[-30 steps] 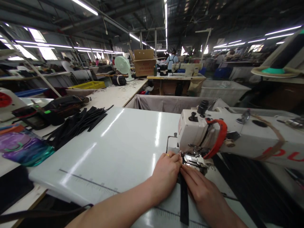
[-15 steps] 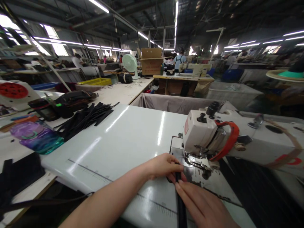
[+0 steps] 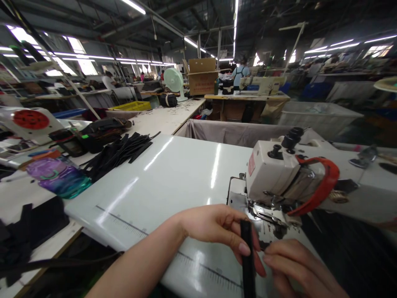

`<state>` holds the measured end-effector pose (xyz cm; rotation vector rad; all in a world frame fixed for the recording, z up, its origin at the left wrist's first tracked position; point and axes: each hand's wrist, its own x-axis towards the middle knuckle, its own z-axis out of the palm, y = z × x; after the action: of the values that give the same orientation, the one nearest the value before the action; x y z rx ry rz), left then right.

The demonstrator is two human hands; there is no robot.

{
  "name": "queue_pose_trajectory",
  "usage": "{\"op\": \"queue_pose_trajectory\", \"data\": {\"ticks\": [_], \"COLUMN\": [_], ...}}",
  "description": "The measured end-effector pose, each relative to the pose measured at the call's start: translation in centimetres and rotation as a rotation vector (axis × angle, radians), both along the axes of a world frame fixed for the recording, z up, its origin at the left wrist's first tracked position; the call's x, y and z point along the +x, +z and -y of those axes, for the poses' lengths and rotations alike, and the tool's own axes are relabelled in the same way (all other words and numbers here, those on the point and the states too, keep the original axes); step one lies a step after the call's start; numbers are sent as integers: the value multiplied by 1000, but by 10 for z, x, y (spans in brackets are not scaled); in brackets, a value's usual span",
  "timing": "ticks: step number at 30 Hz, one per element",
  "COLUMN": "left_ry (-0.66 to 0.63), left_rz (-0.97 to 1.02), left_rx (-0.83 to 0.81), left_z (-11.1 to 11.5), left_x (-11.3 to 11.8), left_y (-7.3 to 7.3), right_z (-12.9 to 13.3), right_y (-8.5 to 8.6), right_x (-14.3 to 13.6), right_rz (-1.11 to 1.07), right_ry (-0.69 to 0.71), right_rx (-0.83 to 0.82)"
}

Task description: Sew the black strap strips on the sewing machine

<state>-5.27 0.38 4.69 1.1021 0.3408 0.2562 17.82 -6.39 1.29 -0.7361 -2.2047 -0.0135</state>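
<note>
A narrow black strap point(image 3: 248, 269) stands nearly upright at the front of the white sewing table point(image 3: 182, 178). My left hand point(image 3: 214, 225) grips it near its top end, thumb on the near side and fingers behind. Just to the right, my right hand point(image 3: 300, 265) is closed with thumb and fingertips together, apart from the strap. A small dark bit shows at its fingertips, too small to name. Both hands are in front of the sewing machine head point(image 3: 273, 169), close to its metal plate and presser clamp point(image 3: 263, 213).
A red curved guard point(image 3: 328, 186) sticks out from the machine. Black fabric point(image 3: 350, 248) lies to the right. Several black strips point(image 3: 124, 151), a purple-teal pouch point(image 3: 57, 176) and black pieces point(image 3: 46, 219) lie on the left table. A fan point(image 3: 174, 80) and cardboard box point(image 3: 203, 76) stand farther back.
My right hand has come off the strap and moved right. My left hand now holds the strap's end, raised and turned more toward me. The view has shifted slightly left.
</note>
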Motion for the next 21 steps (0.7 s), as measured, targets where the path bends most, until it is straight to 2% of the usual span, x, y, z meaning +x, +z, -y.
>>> {"op": "queue_pose_trajectory", "data": {"ticks": [4,6,12,16,21], "left_ry": [12,5,-42,-47,-118], "left_rz": [-90,-108,-106,-89,19], "left_rx": [-14,-27,-8,-10,-64], "left_z": [3,3,4,2,-1], "left_x": [-1,0,1,1,6], "left_y": [3,3,2,0,-6], "right_z": [-3,-3,-3,-2,-1], "right_y": [-4,-3,7,5,2], "right_x": [-6,-8,-15,-15,-11], "right_rz": [-69,-76,-165,-192,-239], "right_ry": [-120,-128,-110,-98,-129], "right_rx": [-158,-224,-208,-266,-319]}}
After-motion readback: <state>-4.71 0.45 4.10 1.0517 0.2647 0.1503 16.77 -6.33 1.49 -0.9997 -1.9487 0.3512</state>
